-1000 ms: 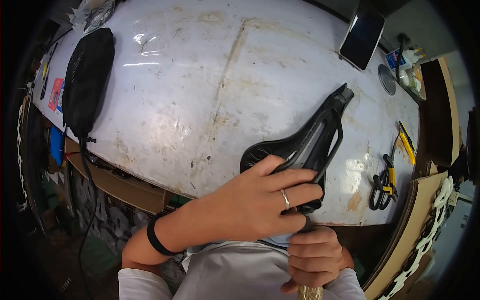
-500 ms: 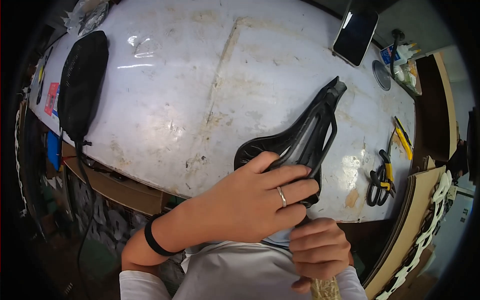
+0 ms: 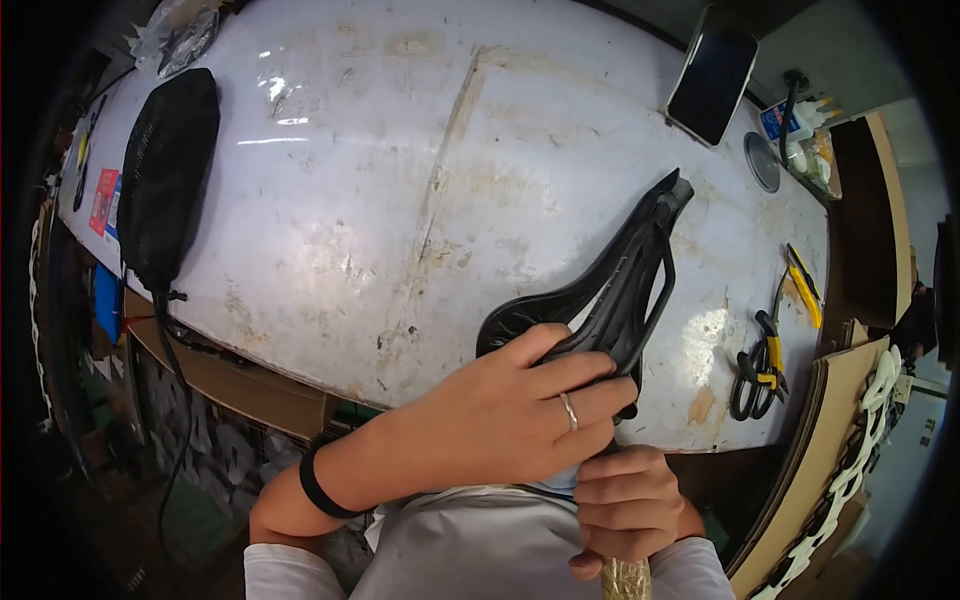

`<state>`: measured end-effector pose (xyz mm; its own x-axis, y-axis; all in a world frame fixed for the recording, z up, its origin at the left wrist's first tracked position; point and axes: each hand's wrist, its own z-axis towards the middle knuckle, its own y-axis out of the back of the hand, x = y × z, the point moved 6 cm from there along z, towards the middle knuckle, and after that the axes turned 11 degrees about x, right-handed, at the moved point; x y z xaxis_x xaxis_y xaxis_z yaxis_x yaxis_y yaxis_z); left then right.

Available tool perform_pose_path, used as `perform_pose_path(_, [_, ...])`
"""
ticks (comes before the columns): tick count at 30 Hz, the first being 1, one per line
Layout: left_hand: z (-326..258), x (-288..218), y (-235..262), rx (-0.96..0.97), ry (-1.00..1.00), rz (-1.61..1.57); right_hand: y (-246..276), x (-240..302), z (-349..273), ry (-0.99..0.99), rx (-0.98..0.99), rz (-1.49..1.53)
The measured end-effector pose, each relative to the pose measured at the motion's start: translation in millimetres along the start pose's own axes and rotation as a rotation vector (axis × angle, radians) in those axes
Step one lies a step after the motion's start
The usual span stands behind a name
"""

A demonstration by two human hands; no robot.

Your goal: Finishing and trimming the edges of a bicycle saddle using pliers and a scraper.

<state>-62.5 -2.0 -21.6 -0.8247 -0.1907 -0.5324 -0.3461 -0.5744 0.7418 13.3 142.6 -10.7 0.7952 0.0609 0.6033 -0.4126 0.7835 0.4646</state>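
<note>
A black bicycle saddle (image 3: 612,300) lies underside up at the table's near edge, its nose pointing away to the far right. My left hand (image 3: 510,405), with a ring and a black wristband, is closed over the saddle's wide rear end, fingers curled across the rails. Just below and to the right, my right hand (image 3: 630,505) makes a fist around a handle wrapped in brownish tape (image 3: 627,580). That tool's working end is hidden behind my hands, so its kind does not show, nor whether it touches the saddle.
On the white, stained table (image 3: 330,200) lies a long black padded object (image 3: 170,180) with a cord at left. A phone (image 3: 713,85) leans at the back right, near a grey disc (image 3: 762,162) and glue bottles (image 3: 800,120). Yellow-black pliers (image 3: 765,370) and a yellow cutter (image 3: 805,290) lie right.
The saddle and my left hand have come slightly nearer to me. My right fist has shifted a little left with the taped handle. The view has tilted slightly.
</note>
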Motion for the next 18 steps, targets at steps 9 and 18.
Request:
perform_pose_path(9, [-14, -22, 4, -0.103, 0.107, 0.104, 37, 20, 22, -0.775, -0.316, -0.211])
perform_pose_path(18, [-15, -13, -5, -0.239, 0.335, -0.088, 41, -15, 40, -0.714, 0.188, -0.555])
